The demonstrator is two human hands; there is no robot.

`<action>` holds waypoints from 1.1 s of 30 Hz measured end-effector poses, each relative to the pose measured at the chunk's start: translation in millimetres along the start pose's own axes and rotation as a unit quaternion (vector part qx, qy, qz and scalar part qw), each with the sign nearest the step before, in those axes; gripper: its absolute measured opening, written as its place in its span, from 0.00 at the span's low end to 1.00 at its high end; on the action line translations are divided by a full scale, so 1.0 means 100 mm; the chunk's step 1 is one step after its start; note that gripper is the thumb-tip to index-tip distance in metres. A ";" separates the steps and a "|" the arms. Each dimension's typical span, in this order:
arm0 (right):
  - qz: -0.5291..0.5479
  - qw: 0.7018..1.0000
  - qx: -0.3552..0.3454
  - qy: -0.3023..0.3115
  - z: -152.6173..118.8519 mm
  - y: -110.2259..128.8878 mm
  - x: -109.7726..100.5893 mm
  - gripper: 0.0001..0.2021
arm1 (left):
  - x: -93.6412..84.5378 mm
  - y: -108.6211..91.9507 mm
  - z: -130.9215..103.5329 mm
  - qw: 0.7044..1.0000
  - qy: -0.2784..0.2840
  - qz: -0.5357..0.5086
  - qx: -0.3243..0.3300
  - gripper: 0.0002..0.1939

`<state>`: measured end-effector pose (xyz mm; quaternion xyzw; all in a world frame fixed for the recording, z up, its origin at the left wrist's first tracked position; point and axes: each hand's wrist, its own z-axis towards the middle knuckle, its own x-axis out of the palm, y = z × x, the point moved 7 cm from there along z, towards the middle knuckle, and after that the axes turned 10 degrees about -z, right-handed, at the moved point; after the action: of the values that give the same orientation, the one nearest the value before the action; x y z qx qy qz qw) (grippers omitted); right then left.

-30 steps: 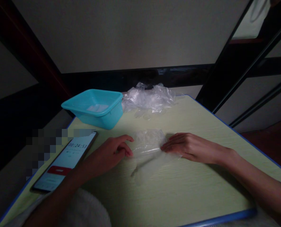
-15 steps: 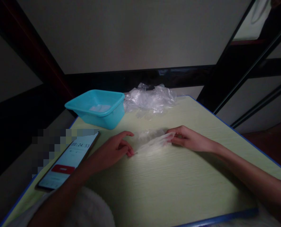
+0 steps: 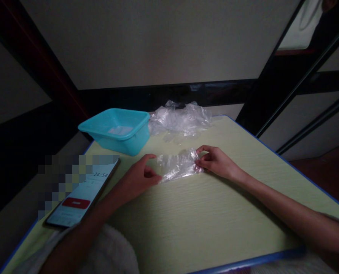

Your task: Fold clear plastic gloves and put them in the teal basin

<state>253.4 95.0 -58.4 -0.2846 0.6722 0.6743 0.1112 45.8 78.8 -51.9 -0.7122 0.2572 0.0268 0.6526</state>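
A small clear plastic bag, crinkled and shiny, stretches out just over the table between my two hands. My right hand pinches its right edge between thumb and fingers. At the opposite end, my left hand has its thumb at the bag's lower left corner. The left index finger is held apart, near the upper left corner, and the other fingers curl underneath, partly hidden. Beyond the hands lies a loose heap of clear plastic bags.
A turquoise plastic basin stands at the back left with something pale inside. A phone running a timer lies by my left forearm. The pale table has a blue edge, and a panelled wall rises behind it.
The bag has gone from a blurred, folded strip to a flatter, spread shape. My right hand has moved slightly left and away from me; the left stays near the bag's left end.
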 end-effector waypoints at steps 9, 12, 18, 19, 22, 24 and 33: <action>0.008 0.993 -0.029 -0.117 -0.04 -0.03 -0.07 0.22 | -0.01 0.03 0.03 0.999 -0.047 0.023 -0.001 0.33; -0.017 0.990 -0.047 -0.128 -0.04 -0.02 -0.09 0.21 | 0.00 0.03 0.03 0.999 -0.047 0.024 0.006 0.33; -0.098 0.984 -0.068 -0.136 -0.06 0.02 -0.11 0.19 | 0.01 0.03 0.04 0.998 -0.048 0.031 0.011 0.32; -0.105 0.983 -0.070 -0.134 -0.06 0.02 -0.10 0.18 | 0.01 0.03 0.04 0.998 -0.048 0.033 0.011 0.32; -0.129 0.980 -0.078 -0.128 -0.07 0.05 -0.09 0.18 | 0.01 0.03 0.04 0.998 -0.049 0.040 0.013 0.31; -0.154 0.976 -0.083 -0.128 -0.08 0.08 -0.09 0.18 | 0.01 0.03 0.04 0.998 -0.051 0.042 0.014 0.31; -0.260 0.949 -0.113 -0.136 -0.10 0.14 -0.08 0.19 | 0.01 0.01 0.05 0.995 -0.056 0.072 0.030 0.30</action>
<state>254.9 86.1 -42.2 -0.3659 0.4729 0.7257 0.3403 47.8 83.3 -54.0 -0.6693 0.2719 0.1058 0.6834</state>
